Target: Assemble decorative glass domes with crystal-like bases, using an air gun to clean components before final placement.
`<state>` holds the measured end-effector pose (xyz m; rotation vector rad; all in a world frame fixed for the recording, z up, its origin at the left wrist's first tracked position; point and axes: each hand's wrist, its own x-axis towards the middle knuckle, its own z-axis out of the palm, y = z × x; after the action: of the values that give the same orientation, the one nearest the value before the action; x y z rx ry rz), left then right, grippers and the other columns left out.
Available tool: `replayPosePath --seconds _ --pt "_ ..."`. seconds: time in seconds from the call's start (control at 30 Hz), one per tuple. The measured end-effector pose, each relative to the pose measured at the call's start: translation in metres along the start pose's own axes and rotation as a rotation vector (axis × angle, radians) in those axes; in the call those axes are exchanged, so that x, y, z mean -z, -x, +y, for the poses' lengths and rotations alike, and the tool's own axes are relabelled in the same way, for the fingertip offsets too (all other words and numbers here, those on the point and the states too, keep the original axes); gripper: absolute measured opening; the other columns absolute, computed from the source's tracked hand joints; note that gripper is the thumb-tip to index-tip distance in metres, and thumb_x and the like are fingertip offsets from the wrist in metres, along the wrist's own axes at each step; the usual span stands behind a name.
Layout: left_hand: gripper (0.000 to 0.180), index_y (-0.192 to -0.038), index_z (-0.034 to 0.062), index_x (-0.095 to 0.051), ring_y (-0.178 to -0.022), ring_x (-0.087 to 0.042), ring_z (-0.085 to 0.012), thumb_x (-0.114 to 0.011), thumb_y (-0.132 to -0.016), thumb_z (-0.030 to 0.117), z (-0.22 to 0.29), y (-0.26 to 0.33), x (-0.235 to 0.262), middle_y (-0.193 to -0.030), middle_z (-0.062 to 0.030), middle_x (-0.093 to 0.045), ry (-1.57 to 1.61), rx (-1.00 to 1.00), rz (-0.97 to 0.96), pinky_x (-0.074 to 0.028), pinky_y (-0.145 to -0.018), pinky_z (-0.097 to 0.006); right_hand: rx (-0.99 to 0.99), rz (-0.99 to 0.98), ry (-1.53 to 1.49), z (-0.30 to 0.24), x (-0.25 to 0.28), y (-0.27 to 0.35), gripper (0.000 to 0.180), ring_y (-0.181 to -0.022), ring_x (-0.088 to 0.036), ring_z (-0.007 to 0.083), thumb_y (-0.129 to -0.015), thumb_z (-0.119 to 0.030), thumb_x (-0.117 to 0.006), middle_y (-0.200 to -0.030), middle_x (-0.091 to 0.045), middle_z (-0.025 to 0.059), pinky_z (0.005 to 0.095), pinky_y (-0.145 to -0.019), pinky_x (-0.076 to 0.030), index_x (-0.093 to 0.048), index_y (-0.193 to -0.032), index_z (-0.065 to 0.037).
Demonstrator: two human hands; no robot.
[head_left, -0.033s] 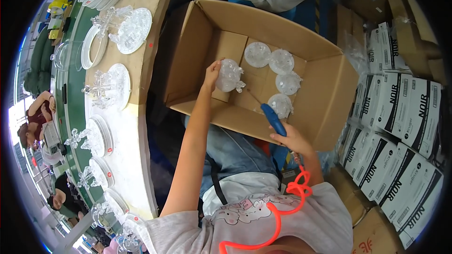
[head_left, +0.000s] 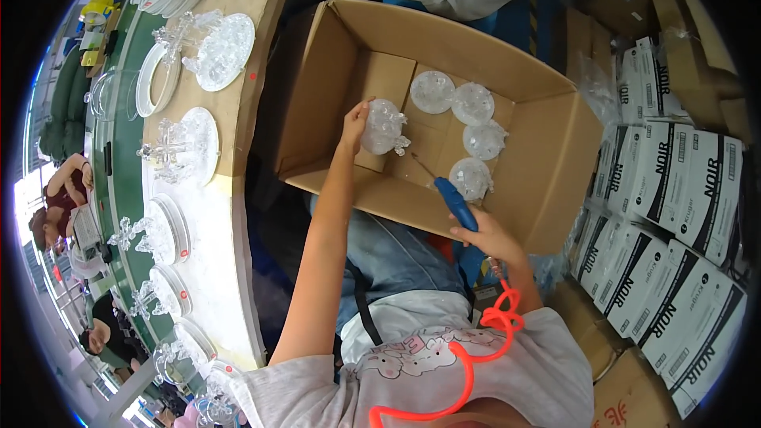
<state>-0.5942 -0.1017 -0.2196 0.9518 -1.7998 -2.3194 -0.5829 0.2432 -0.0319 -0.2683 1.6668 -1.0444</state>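
Head view: the left hand point(head_left: 356, 123) clamps a clear plastic disc point(head_left: 381, 127) by its edge over the cardboard box point(head_left: 553, 174), seemingly leaving its face uncovered, while the right hand point(head_left: 490, 235) wraps a blue air gun point(head_left: 456, 204), nozzle point(head_left: 425, 165) toward it.

Right of the open cardboard box point(head_left: 547, 202), large black lettering and smaller print cover stacked white cartons point(head_left: 686, 166). Below the box, pinkish letters stand on the person's pale shirt point(head_left: 491, 372); below and right of it, red characters mark a brown carton point(head_left: 638, 388).
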Motion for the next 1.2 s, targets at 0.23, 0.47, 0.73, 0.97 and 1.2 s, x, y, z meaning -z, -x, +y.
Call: replayPosePath --seconds 0.23,0.47,0.73,0.97,1.2 --pt "0.038 -0.121 0.0063 -0.055 -0.094 -0.056 -0.0129 -0.048 -0.094 0.032 -0.001 -0.001 -0.006 -0.105 -0.0032 -0.061 -0.027 -0.045 0.030 -0.045 -0.083 -0.028 0.045 0.003 -0.036 -0.008 -0.015 -0.011 0.037 -0.062 -0.056 0.0105 -0.081 -0.024 -0.066 -0.080 -0.060 0.0043 0.0254 -0.059 -0.045 -0.055 -0.108 0.000" --pt "0.038 -0.120 0.0072 -0.056 -0.098 -0.054 -0.0128 -0.048 -0.094 0.033 0.000 0.005 -0.010 -0.107 -0.0032 -0.061 -0.053 -0.025 0.033 -0.043 -0.087 -0.027 0.111 -0.047 0.102 -0.041 -0.013 0.000 0.038 -0.063 -0.059 0.0129 -0.080 -0.027 -0.066 -0.073 -0.060 0.0061 0.0285 -0.061 -0.045 -0.056 -0.110 -0.007" --pt "0.037 -0.119 0.0031 -0.056 -0.097 -0.052 -0.0111 -0.050 -0.093 0.029 0.003 0.005 -0.016 -0.106 -0.0039 -0.061 -0.142 -0.010 0.089 -0.040 -0.086 -0.025 0.142 -0.029 -0.011 -0.044 -0.015 -0.005 0.034 -0.064 -0.057 0.0126 -0.083 -0.023 -0.063 -0.072 -0.059 0.0050 0.0282 -0.062 -0.045 -0.053 -0.110 -0.005" --pt "0.035 -0.112 0.0007 -0.060 -0.089 -0.055 -0.0110 -0.052 -0.092 0.029 -0.010 0.002 -0.005 -0.097 -0.0030 -0.063 -0.009 0.065 0.166 -0.044 -0.080 -0.027 0.137 0.039 0.092 -0.040 -0.016 -0.010 0.034 -0.064 -0.054 0.0114 -0.084 -0.020 -0.062 -0.078 -0.057 0.0040 0.0273 -0.060 -0.045 -0.052 -0.113 -0.003" --pt "0.031 -0.106 -0.0018 -0.061 -0.086 -0.055 -0.0127 -0.047 -0.094 0.023 0.029 0.027 -0.008 -0.094 -0.0056 -0.064 0.018 -0.164 0.367 -0.045 -0.078 -0.027 0.150 -0.043 -0.397 -0.024 -0.002 0.035 0.038 -0.069 -0.055 0.0137 -0.082 -0.015 -0.061 -0.079 -0.055 0.0050 0.0283 -0.066 -0.044 -0.051 -0.115 0.000"
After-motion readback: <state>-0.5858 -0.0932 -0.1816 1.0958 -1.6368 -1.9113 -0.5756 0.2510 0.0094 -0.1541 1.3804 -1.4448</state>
